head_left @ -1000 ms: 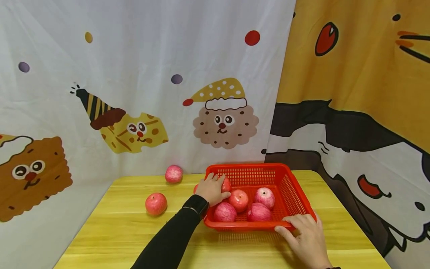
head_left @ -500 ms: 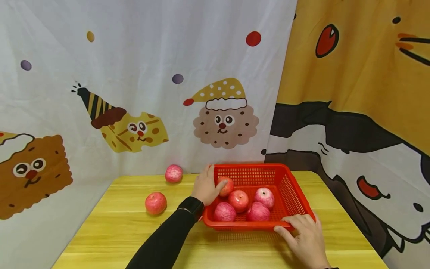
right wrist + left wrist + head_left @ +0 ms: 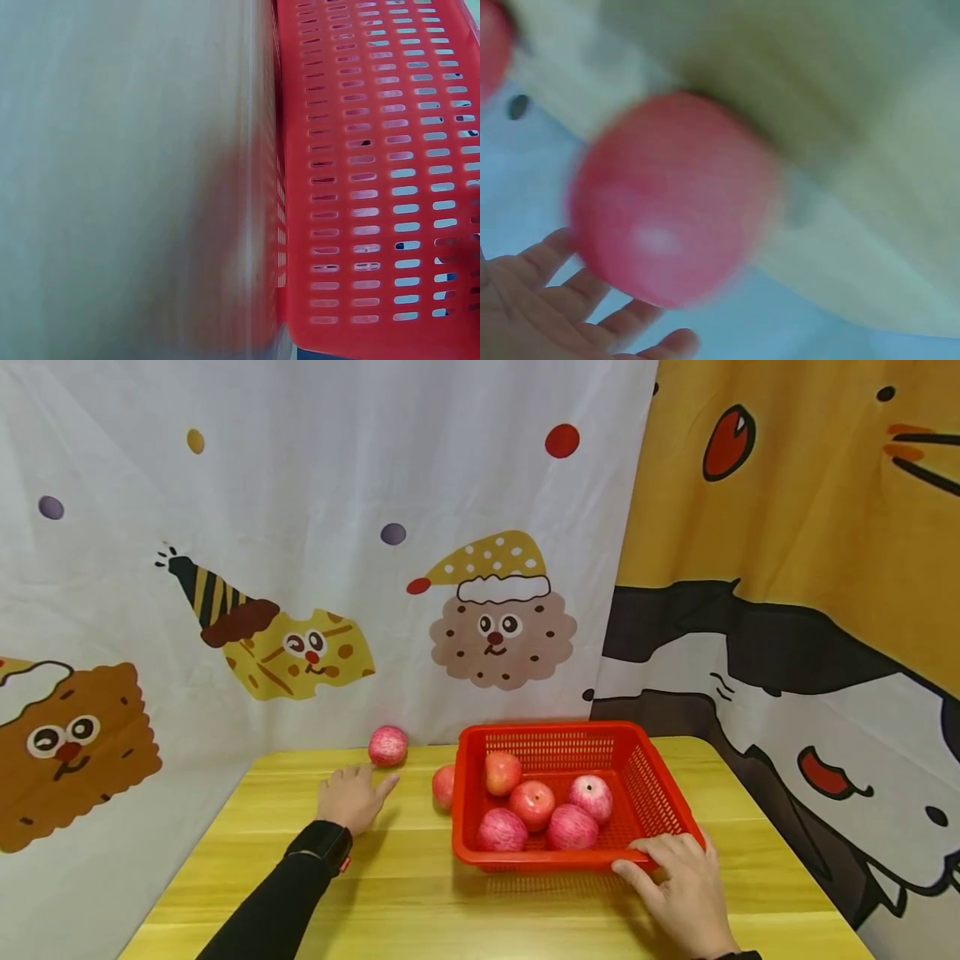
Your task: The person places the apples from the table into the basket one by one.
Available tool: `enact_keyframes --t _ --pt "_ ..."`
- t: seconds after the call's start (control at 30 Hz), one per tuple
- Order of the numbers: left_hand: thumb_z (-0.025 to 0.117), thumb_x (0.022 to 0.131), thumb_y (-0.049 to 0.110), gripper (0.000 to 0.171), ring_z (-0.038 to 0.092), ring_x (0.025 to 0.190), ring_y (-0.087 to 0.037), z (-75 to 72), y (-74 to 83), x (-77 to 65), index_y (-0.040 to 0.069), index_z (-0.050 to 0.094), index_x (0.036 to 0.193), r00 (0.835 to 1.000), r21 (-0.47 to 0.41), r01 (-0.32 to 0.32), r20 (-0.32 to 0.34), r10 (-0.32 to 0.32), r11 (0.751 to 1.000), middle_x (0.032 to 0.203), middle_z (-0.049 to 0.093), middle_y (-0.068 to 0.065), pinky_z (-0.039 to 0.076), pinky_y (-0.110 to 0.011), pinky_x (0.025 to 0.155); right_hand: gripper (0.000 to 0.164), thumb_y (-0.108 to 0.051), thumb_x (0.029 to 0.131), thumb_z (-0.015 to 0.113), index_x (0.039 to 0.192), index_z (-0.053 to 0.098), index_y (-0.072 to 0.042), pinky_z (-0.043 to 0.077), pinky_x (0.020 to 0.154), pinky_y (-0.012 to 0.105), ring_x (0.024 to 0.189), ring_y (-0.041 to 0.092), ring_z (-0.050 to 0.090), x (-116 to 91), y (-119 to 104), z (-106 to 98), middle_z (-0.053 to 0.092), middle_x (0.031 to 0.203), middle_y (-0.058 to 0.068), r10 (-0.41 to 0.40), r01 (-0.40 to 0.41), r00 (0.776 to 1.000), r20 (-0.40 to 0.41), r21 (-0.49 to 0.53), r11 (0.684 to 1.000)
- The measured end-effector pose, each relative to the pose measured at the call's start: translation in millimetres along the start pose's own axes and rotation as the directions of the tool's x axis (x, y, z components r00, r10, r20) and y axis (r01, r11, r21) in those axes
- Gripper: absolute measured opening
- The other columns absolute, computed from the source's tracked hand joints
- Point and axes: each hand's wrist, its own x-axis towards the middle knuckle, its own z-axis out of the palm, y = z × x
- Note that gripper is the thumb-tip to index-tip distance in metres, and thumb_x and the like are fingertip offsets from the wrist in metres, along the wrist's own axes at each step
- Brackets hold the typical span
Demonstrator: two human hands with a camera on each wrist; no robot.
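Step in hand: apparently collecting loose apples, with the red basket (image 3: 540,860) being held steady.

Right hand (image 3: 682,881), one: gripping the basket's rim at the near right corner.

Left hand (image 3: 351,797), one: spreading relaxed fingers over the surface (image 3: 405,902), left of the basket, seemingly gripping nothing.

Next move, as judged: calling for those fingers to be closing round the large red apple (image 3: 675,199), which is showing right before them in the left wrist view; whether they are touching it, cannot tell.

Basket, one: standing upright, holding five apples. Rear left, an orange-red apple (image 3: 503,773); middle, a glossy red apple (image 3: 532,805); right, a pale-topped apple (image 3: 591,799); front, a left striped apple (image 3: 502,830) and a right striped apple (image 3: 573,827).

Loose in the head view, two: a pink apple (image 3: 387,746) sitting at the far edge, before the curtain (image 3: 300,485); a half-hidden apple (image 3: 444,787) lying just left of the basket.

Total: seven showing; the large red apple is probably making eight, the left hand apparently covering it.
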Motion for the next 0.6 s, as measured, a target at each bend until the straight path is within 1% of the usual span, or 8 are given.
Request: enact_keyframes --t 0.1,0.17,0.23,0.33,0.47,0.6 --pt "0.054 0.093 0.060 0.073 0.046 0.109 -0.052 3.4 -26.8 -13.3 0.001 0.056 0.135 0.998 0.010 0.050 0.026 -0.050 0.999 0.125 0.055 -0.030 0.037 -0.072 0.087 0.036 -0.045 0.067 0.085 0.087 0.074 -0.017 0.030 0.085 0.058 0.082 0.019 0.050 0 0 0 0.068 0.083 -0.004 -0.003 0.003 1.000 0.003 -0.002 1.000" --pt "0.064 0.089 0.055 0.073 0.049 0.103 -0.052 8.6 -38.3 -19.5 0.000 0.053 0.136 0.997 -0.022 0.066 0.029 -0.066 0.998 0.123 0.054 -0.032 0.043 -0.069 0.083 0.036 -0.045 0.068 0.085 0.088 0.074 -0.017 0.030 0.086 0.058 0.082 0.019 0.050 0 0 0 0.068 0.083 -0.004 -0.003 0.003 1.000 0.007 -0.002 1.000" --pt "0.071 0.084 0.049 0.077 0.052 0.096 -0.051 14.6 -45.3 -23.4 -0.002 0.049 0.136 0.998 -0.057 0.065 0.014 -0.065 0.996 0.119 0.052 -0.034 0.048 -0.064 0.078 0.036 -0.045 0.068 0.085 0.088 0.074 -0.017 0.030 0.087 0.059 0.082 0.020 0.050 -1 0 0 0.068 0.083 -0.003 0.001 -0.001 1.000 0.013 -0.002 1.000" --pt "0.076 0.079 0.043 0.078 0.053 0.089 -0.050 22.8 -49.1 -24.8 -0.004 0.048 0.134 0.998 -0.106 0.055 -0.030 -0.059 0.993 0.115 0.050 -0.034 0.052 -0.059 0.073 0.036 -0.044 0.068 0.085 0.088 0.073 -0.017 0.028 0.089 0.061 0.083 0.020 0.050 -1 0 0 0.068 0.084 -0.003 0.019 -0.019 0.999 0.026 0.003 1.000" --pt "0.077 0.076 0.040 0.076 0.053 0.085 -0.050 29.1 -48.2 -23.5 -0.004 0.050 0.131 0.994 -0.109 0.060 -0.084 -0.069 0.992 0.111 0.051 -0.033 0.052 -0.058 0.069 0.036 -0.043 0.068 0.086 0.089 0.074 -0.017 0.027 0.091 0.063 0.086 0.021 0.049 -1 0 -1 0.068 0.085 -0.003 0.045 -0.045 0.998 0.040 0.009 0.999" --pt "0.077 0.076 0.038 0.073 0.052 0.085 -0.050 31.3 -46.0 -24.3 -0.003 0.050 0.129 0.990 -0.107 0.082 -0.105 -0.093 0.991 0.110 0.051 -0.032 0.052 -0.059 0.069 0.037 -0.044 0.068 0.086 0.089 0.074 -0.017 0.028 0.090 0.061 0.086 0.020 0.049 0 0 -1 0.068 0.086 -0.003 0.045 -0.045 0.998 0.044 0.002 0.999"
